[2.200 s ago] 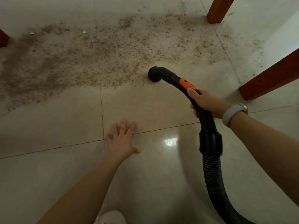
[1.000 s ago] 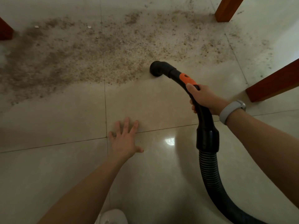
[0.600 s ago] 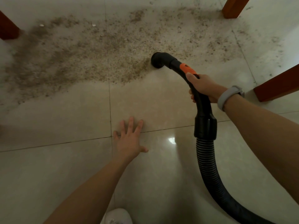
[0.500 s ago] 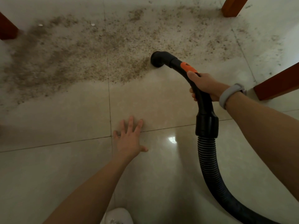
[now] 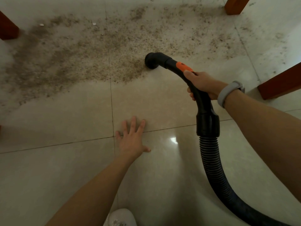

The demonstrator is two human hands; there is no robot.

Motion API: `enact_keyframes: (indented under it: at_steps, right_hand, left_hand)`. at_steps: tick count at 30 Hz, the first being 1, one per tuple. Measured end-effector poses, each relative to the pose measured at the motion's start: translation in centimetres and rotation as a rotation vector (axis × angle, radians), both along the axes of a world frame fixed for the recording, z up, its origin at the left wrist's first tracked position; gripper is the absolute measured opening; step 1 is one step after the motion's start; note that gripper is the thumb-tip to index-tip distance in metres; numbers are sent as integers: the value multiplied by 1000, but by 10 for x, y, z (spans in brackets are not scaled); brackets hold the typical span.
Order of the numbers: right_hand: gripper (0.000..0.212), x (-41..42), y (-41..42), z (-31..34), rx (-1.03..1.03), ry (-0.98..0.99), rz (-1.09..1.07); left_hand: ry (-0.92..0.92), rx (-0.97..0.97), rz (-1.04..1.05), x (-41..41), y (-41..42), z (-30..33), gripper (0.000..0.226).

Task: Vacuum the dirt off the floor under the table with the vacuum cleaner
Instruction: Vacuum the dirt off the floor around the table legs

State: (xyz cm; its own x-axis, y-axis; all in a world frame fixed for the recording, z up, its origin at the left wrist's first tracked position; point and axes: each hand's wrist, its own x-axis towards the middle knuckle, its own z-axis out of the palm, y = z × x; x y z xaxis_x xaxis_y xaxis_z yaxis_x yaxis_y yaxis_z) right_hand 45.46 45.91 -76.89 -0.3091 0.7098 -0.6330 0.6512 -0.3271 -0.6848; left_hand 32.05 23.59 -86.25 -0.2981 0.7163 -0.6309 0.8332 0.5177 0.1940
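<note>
The right hand point(image 5: 202, 86) keeps its grip curled round the curved black wand point(image 5: 195, 88), thumb just short of the orange slider point(image 5: 183, 67). Over the last two seconds the nozzle point(image 5: 151, 62) has crept forward and left along the near edge of the dirt point(image 5: 78, 51), so a strip nearer the grip looks cleared, though most remains. Dirt spreads ahead and left of the grip, toward the bench legs point(image 5: 234, 4). The left hand point(image 5: 132, 141) stays flat on the floor point(image 5: 57, 168), fingers spread, holding nothing.

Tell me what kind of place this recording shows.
Probably a home dining area, seen from under a table: glossy beige tiled floor, reddish-brown wooden table legs, and a black ribbed vacuum hose working scattered brown dirt.
</note>
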Motion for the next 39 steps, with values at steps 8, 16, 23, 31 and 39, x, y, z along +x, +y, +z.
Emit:
enact_keyframes:
  at_steps: [8,16,23,31,39]
  right_hand:
    - [37,14,-5,1,-26,-17,13]
    - [38,23,-17,1,-102,19,14]
    - [37,14,-30,-3,-77,35,29]
    - [36,11,-41,-3,-89,30,79]
    - [32,5,-51,-2,-102,45,134]
  left_hand:
    - [2,1,0,0,0,0,109]
    - [5,5,13,0,0,-1,109]
    - [19,2,5,0,0,0,109]
    - [21,-7,-8,-1,0,0,110]
    - [14,-8,-4,-1,0,0,109]
